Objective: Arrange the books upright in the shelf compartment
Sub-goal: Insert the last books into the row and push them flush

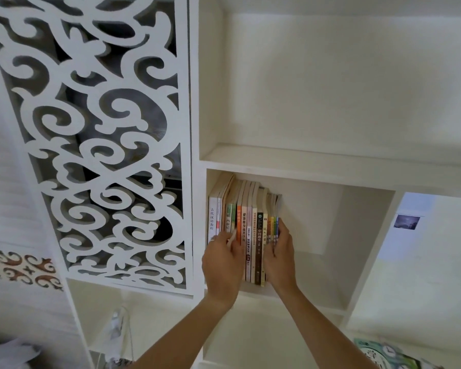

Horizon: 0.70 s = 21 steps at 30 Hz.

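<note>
A row of several books (253,235) stands upright at the left end of a white shelf compartment (357,262), spines facing me. My left hand (222,265) lies over the lower spines of the left books, fingers curled on them. My right hand (280,258) presses flat against the right side of the row, next to the thin colourful books at its end. The books' bottoms behind both hands are hidden. The right half of the compartment holds nothing.
An empty white compartment (330,89) sits above. A carved white lattice panel (99,134) stands to the left. Lower shelves hold a lamp-like object (117,326) at the left and a patterned clock-print item (383,354) at the bottom right.
</note>
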Available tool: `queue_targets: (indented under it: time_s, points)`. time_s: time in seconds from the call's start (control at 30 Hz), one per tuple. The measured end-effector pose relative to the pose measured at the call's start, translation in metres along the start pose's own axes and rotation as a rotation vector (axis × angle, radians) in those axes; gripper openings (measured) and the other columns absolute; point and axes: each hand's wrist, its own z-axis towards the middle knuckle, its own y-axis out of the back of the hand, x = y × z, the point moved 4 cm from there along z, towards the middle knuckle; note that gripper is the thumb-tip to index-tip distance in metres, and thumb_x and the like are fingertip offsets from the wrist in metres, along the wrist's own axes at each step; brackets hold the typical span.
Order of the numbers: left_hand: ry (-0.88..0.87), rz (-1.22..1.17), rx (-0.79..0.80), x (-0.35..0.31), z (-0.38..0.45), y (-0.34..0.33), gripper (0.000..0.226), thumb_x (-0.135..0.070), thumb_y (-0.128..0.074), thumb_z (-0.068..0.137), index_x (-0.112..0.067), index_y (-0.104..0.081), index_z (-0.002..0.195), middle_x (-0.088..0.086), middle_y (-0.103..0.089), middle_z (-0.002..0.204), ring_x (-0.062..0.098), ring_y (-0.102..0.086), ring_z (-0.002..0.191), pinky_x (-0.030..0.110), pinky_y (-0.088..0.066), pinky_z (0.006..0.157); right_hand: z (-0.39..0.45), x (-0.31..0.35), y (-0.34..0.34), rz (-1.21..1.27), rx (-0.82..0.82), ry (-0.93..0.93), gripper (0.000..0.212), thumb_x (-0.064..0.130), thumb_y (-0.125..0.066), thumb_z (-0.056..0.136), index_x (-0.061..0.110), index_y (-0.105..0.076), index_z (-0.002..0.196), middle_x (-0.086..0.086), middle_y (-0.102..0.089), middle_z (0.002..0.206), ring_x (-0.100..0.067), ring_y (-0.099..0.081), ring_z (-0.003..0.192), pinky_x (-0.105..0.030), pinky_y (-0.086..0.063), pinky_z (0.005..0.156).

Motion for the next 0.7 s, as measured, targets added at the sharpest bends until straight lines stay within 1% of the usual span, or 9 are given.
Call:
queue_targets:
  time_s: [0.1, 0.17, 0.23, 0.3, 0.37, 0.5, 0.6, 0.63, 0.7]
  points:
    - [-0.025, -0.056, -0.064, -0.032, 0.000, 0.027, 0.009, -0.029, -0.059, 0.099, -0.030, -0.060, 0.108, -0.012, -0.066, 0.077, 0.004, -0.065, 0.066, 0.022, -0.054, 0.059, -0.003, 0.002, 0.001, 0.035, 0.014, 0.037, 0.065, 0.010, -0.050, 0.101, 0.033, -0.027, 0.156, 0.010, -0.049, 0.144, -0.010, -0.051, 0.130, -0.031, -0.047, 0.106]
    - [-0.073, -0.012, -0.023, -0.056, 0.000, 0.041, 0.004, -0.027, -0.060, 0.097, -0.031, -0.060, 0.099, -0.013, -0.064, 0.074, 0.004, -0.063, 0.066, 0.022, -0.053, 0.060, -0.009, 0.006, 0.003, 0.081, 0.011, 0.040, 0.050, 0.015, -0.054, 0.103, 0.025, -0.034, 0.148, 0.026, -0.055, 0.126, -0.005, -0.063, 0.111, -0.018, -0.053, 0.088]
    - [-0.131, 0.074, 0.069, -0.078, -0.002, 0.051, 0.009, -0.024, -0.058, 0.097, -0.029, -0.064, 0.093, -0.012, -0.066, 0.077, 0.005, -0.062, 0.069, 0.019, -0.048, 0.060, -0.013, 0.010, 0.006, 0.111, 0.011, 0.022, 0.038, 0.017, -0.054, 0.104, 0.018, -0.035, 0.137, 0.023, -0.062, 0.108, -0.002, -0.069, 0.089, -0.011, -0.052, 0.068]
    - [-0.160, 0.112, 0.159, -0.092, -0.004, 0.055, 0.014, -0.020, -0.056, 0.096, -0.026, -0.068, 0.091, -0.010, -0.067, 0.081, 0.008, -0.063, 0.072, 0.019, -0.048, 0.062, -0.015, 0.012, 0.007, 0.170, 0.029, -0.003, 0.035, 0.020, -0.057, 0.103, 0.020, -0.034, 0.130, 0.014, -0.064, 0.100, -0.001, -0.069, 0.083, -0.014, -0.051, 0.064]
    - [-0.173, 0.104, 0.214, -0.103, -0.005, 0.059, 0.016, -0.018, -0.056, 0.096, -0.024, -0.070, 0.091, -0.008, -0.068, 0.087, 0.008, -0.064, 0.075, 0.017, -0.048, 0.062, -0.015, 0.010, 0.007, 0.190, 0.048, -0.008, 0.037, 0.030, -0.055, 0.098, 0.023, -0.036, 0.128, 0.007, -0.064, 0.102, -0.003, -0.068, 0.086, -0.021, -0.055, 0.072]
    - [-0.193, 0.064, 0.298, -0.111, -0.006, 0.057, 0.015, -0.015, -0.059, 0.093, -0.023, -0.072, 0.089, -0.009, -0.069, 0.097, 0.001, -0.055, 0.074, 0.004, -0.031, 0.052, -0.012, 0.001, 0.011, 0.151, 0.069, -0.021, 0.045, 0.046, -0.050, 0.089, 0.021, -0.046, 0.126, -0.002, -0.060, 0.115, -0.019, -0.064, 0.104, -0.045, -0.056, 0.092]
    - [-0.163, 0.030, 0.344, -0.105, -0.001, 0.046, 0.013, -0.014, -0.062, 0.090, -0.022, -0.072, 0.088, -0.011, -0.066, 0.096, -0.001, -0.050, 0.074, 0.005, -0.028, 0.056, -0.013, -0.012, 0.016, -0.028, 0.063, 0.040, 0.042, 0.033, -0.046, 0.094, 0.022, -0.050, 0.134, -0.012, -0.049, 0.144, -0.029, -0.040, 0.141, -0.042, -0.036, 0.117]
    - [-0.148, 0.028, 0.365, -0.103, 0.000, 0.042, 0.014, -0.013, -0.062, 0.089, -0.022, -0.073, 0.088, -0.012, -0.064, 0.093, -0.001, -0.052, 0.073, 0.007, -0.029, 0.056, -0.015, -0.016, 0.020, -0.083, 0.054, 0.033, 0.048, 0.032, -0.044, 0.093, 0.021, -0.051, 0.139, -0.015, -0.042, 0.152, -0.030, -0.030, 0.147, -0.037, -0.028, 0.119]
    - [-0.116, 0.002, 0.401, -0.099, 0.002, 0.033, 0.015, -0.012, -0.062, 0.089, -0.021, -0.075, 0.088, -0.015, -0.060, 0.085, -0.002, -0.054, 0.068, 0.009, -0.033, 0.056, -0.018, -0.017, 0.027, -0.117, 0.051, 0.027, 0.056, 0.032, -0.042, 0.090, 0.020, -0.052, 0.144, -0.018, -0.036, 0.156, -0.031, -0.028, 0.148, -0.030, -0.023, 0.114]
